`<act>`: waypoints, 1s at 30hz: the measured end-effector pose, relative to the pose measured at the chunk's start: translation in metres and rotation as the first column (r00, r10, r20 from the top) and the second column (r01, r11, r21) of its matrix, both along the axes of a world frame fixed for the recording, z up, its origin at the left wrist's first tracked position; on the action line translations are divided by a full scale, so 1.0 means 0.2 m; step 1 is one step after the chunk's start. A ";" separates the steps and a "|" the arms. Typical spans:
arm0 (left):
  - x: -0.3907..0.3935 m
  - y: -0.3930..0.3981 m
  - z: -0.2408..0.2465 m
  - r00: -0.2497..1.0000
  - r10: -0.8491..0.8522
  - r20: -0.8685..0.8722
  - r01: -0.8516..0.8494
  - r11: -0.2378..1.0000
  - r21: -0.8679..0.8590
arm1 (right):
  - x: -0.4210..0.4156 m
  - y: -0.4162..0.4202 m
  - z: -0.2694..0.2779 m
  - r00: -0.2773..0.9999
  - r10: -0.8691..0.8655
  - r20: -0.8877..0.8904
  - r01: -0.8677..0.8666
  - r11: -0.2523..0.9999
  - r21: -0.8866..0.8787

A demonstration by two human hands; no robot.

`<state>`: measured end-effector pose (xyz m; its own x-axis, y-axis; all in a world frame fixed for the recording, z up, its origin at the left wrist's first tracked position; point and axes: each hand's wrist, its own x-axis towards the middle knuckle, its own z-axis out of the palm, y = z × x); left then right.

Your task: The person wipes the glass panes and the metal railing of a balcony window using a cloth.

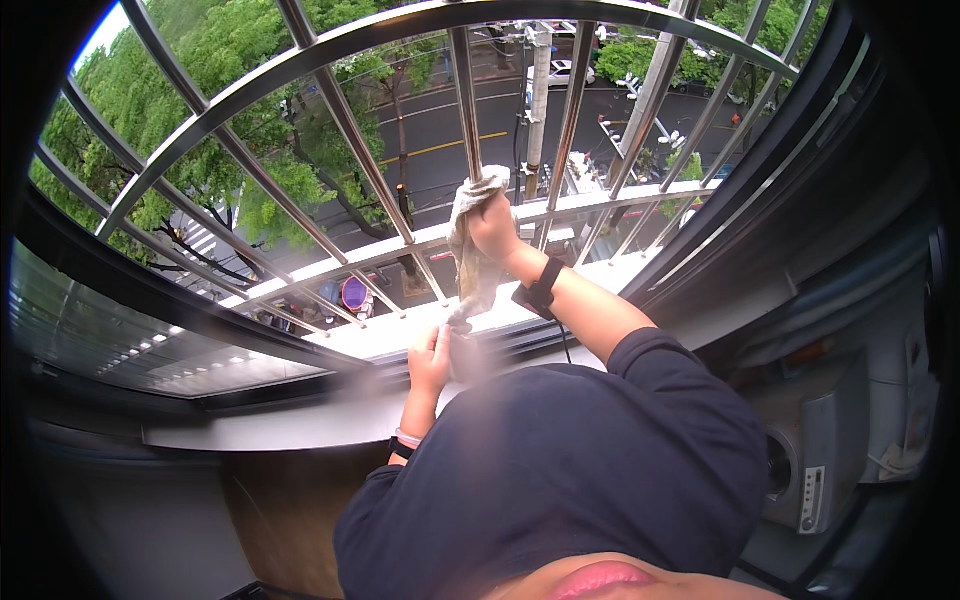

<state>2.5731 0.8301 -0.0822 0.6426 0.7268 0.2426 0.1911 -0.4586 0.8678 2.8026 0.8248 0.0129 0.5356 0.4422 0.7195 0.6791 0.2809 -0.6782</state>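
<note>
My right hand (pixel 495 229) grips a pale, soiled cloth (pixel 476 196) wrapped around an upright bar (pixel 466 112) of the metal window guard, just above its lower rail (pixel 427 241). The rest of the cloth hangs from my fist towards the sill. Lower and to the left, my left hand (pixel 430 358) has thumb and fingers together at the cloth's bunched lower end (pixel 469 304). A blur covers the area beside that hand, so its grip is partly unclear. A black band with a small device (pixel 541 289) and a cable is on my right wrist.
The guard's curved upper rail (pixel 360 31) crosses in front. A window frame and glass pane (pixel 112 330) stand at left, another dark frame (pixel 750 180) at right. Below the opening runs a white sill (pixel 225 433). A grey appliance (pixel 817 442) with buttons sits at right. Outside lies a street (pixel 435 124).
</note>
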 end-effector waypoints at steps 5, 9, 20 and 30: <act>-0.02 0.02 0.09 0.992 0.117 0.054 -0.122 0.986 0.111 | 0.07 0.03 0.31 0.985 0.139 -0.103 -0.123 0.982 0.146; -0.05 0.06 0.08 0.970 0.239 0.051 -0.240 0.971 0.011 | 0.10 0.11 0.74 0.980 0.187 0.063 -0.197 0.927 0.320; -0.11 0.16 0.12 0.843 0.487 0.230 -0.502 0.865 0.012 | 0.02 0.03 0.18 0.995 0.088 -0.043 -0.083 0.992 0.097; -0.05 0.27 0.54 0.775 0.238 0.585 -0.605 0.544 0.581 | 0.03 -0.36 0.14 0.818 0.463 -0.341 -0.403 0.885 0.233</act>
